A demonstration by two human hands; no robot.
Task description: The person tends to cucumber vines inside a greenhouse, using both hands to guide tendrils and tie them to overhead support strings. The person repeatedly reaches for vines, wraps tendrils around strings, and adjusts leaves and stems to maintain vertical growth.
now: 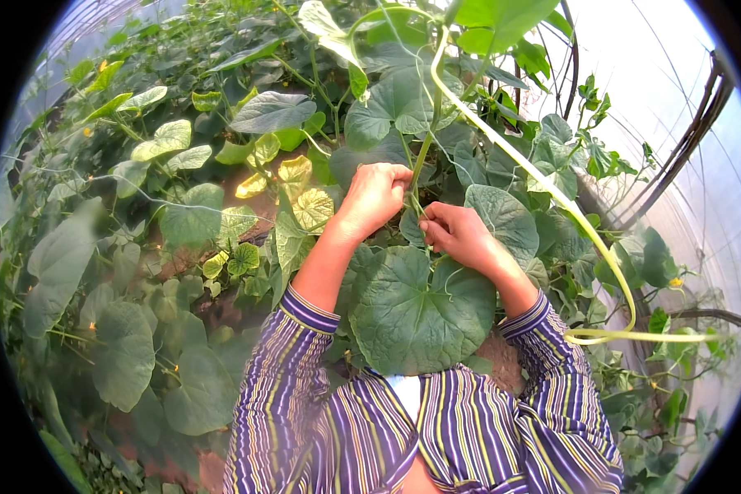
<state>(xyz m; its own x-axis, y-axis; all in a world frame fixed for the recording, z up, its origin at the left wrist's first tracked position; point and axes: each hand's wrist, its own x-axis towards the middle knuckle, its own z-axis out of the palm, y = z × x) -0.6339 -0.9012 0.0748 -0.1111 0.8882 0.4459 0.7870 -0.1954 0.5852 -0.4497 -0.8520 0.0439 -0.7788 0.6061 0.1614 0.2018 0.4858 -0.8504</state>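
Observation:
Before me climbs a cucumber-like vine with a thick green stem [425, 151]. My left hand [376, 196] closes its fingers around the stem, level with my chest. Slightly lower and to the right, my right hand [457, 231] pinches a thin green strand [417, 207] between thumb and fingertips; whether this is a tendril, a side shoot or twine I cannot tell. Just below both hands spreads a broad dark-green leaf [423, 309]. Another large leaf [506, 222] stands behind the right hand. The left fingertips are partly hidden.
A long pale yellow-green strand [522, 160] arcs from the stem's top down the right side. Thin twine [154, 199] crosses the foliage at left. Yellowed leaves [296, 179] grow beside my left hand. Dark poles [679, 148] stand against translucent plastic sheeting [661, 74].

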